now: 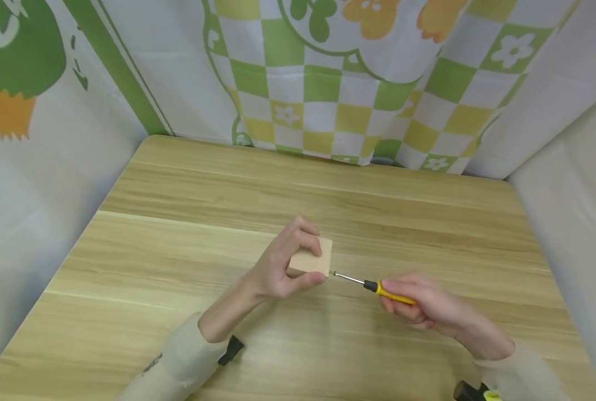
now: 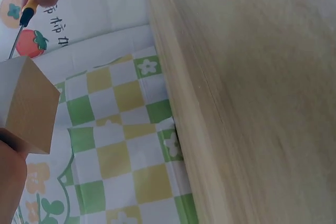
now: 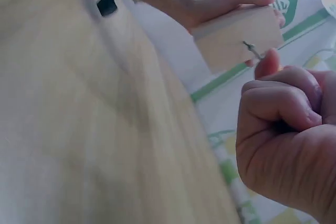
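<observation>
My left hand (image 1: 283, 262) grips a pale wooden block (image 1: 310, 262) over the middle of the table, thumb along the near side and fingers over the far side. In my right hand (image 1: 423, 303) is a screwdriver (image 1: 370, 285) with a yellow and black handle, fingers curled round it. Its metal shaft points left toward the block. A small screw (image 3: 249, 46) stands out of the block's side face in the right wrist view, with the screwdriver's tip at its head. The left wrist view shows the block (image 2: 34, 106) at its left edge.
A wood-grain table (image 1: 177, 184) lies beneath both hands. Behind it hangs a green, yellow and white checked curtain (image 1: 323, 83), and pale cloth walls stand at both sides. Black wrist-worn pieces show at the left cuff (image 1: 231, 350) and right cuff (image 1: 468, 391).
</observation>
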A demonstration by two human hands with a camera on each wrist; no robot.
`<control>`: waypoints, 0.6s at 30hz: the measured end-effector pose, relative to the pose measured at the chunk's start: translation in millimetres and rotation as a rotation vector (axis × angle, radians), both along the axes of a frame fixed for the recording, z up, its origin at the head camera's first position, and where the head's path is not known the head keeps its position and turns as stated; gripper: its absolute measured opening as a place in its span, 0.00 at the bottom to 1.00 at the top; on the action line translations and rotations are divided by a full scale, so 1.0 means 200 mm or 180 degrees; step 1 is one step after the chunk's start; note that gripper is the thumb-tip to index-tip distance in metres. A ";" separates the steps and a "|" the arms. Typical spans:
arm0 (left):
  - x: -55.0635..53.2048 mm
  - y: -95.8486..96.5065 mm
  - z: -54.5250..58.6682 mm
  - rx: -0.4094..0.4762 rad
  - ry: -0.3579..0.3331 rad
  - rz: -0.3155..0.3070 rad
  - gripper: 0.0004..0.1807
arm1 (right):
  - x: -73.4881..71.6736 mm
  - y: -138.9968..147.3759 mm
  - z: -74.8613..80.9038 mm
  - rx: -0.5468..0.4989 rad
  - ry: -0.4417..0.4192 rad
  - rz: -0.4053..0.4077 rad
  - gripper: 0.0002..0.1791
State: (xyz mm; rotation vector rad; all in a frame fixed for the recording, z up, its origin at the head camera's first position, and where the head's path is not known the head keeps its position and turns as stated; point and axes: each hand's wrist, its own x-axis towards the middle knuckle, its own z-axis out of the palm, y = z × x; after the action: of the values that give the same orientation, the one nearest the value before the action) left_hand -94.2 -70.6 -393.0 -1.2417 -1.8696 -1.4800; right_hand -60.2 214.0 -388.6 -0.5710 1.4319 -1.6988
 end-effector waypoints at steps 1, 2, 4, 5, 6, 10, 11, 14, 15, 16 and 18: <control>0.00 0.00 0.00 -0.0016 0.0063 -0.0011 0.22 | 0.00 0.00 -0.01 -0.0132 -0.0202 0.0044 0.21; 0.00 0.00 0.00 -0.0014 0.0088 -0.0020 0.21 | 0.01 -0.01 -0.03 -0.0200 -0.0252 0.0055 0.21; 0.00 0.01 -0.01 0.0038 0.0044 -0.0023 0.21 | 0.02 -0.02 -0.04 -0.0080 0.0123 -0.0090 0.20; 0.00 0.01 -0.01 0.0087 -0.0028 -0.0031 0.21 | 0.03 -0.02 -0.05 0.0086 0.0563 -0.0213 0.18; 0.00 0.01 -0.02 0.0148 -0.0125 -0.0038 0.21 | 0.04 -0.03 -0.05 0.0319 0.1036 -0.0375 0.17; 0.00 0.02 -0.04 0.0301 -0.0606 -0.0004 0.23 | 0.06 -0.05 -0.04 0.1144 0.3373 -0.0885 0.14; 0.00 0.02 -0.04 0.0316 -0.0782 0.0008 0.23 | 0.05 -0.06 -0.03 0.1208 0.3986 -0.0966 0.14; 0.02 0.02 -0.05 0.0365 -0.1595 -0.0045 0.20 | 0.00 -0.09 0.01 0.1014 0.5737 -0.1241 0.17; 0.02 0.01 -0.05 0.0390 -0.1917 -0.0075 0.18 | -0.02 -0.10 0.03 0.0910 0.6217 -0.1361 0.19; 0.03 0.01 -0.05 0.0414 -0.2233 -0.0084 0.16 | -0.04 -0.10 0.04 0.0839 0.6557 -0.1456 0.20; 0.03 0.01 -0.04 0.0483 -0.2746 -0.0071 0.12 | -0.06 -0.11 0.07 0.0702 0.6883 -0.1546 0.19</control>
State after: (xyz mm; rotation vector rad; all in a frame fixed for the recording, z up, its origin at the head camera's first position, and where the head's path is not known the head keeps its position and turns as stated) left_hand -87.2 -68.8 -400.2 -0.5664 -2.1561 -2.3599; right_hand -72.1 191.4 -375.2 -2.4022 3.1733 -0.5787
